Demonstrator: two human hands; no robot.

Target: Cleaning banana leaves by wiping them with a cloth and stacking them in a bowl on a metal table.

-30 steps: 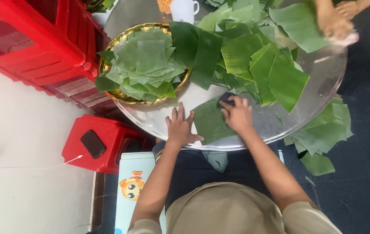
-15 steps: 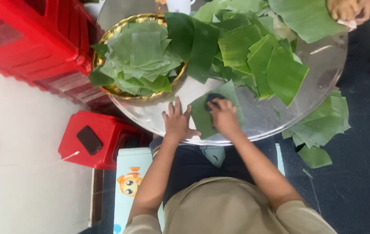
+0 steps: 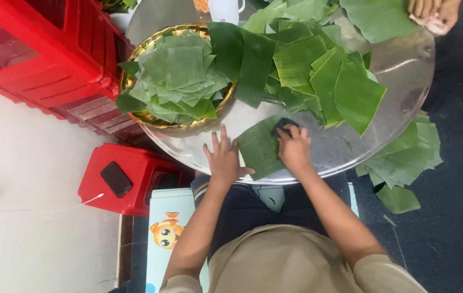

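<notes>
A green banana leaf piece (image 3: 257, 147) lies flat at the near edge of a round shiny metal tray (image 3: 400, 81). My left hand (image 3: 223, 157) rests on the tray with its fingers spread, pinning the leaf's left edge. My right hand (image 3: 294, 146) presses a small dark cloth (image 3: 283, 126) onto the leaf's right side. A gold bowl (image 3: 158, 120) at the tray's left is heaped with cut square leaf pieces (image 3: 180, 76). A pile of larger leaves (image 3: 318, 65) covers the tray's far middle.
Another person's hands (image 3: 432, 13) rest at the tray's far right. Loose leaves (image 3: 405, 160) lie on the dark floor to the right. A red stool (image 3: 128, 176) with a black phone (image 3: 116, 179) stands at left, red crates (image 3: 41, 54) behind it. A white cup (image 3: 226, 10) stands at the back.
The view has shifted a little. My right hand with the cloth has slid slightly across the leaf, while my left hand stays spread at its left edge.
</notes>
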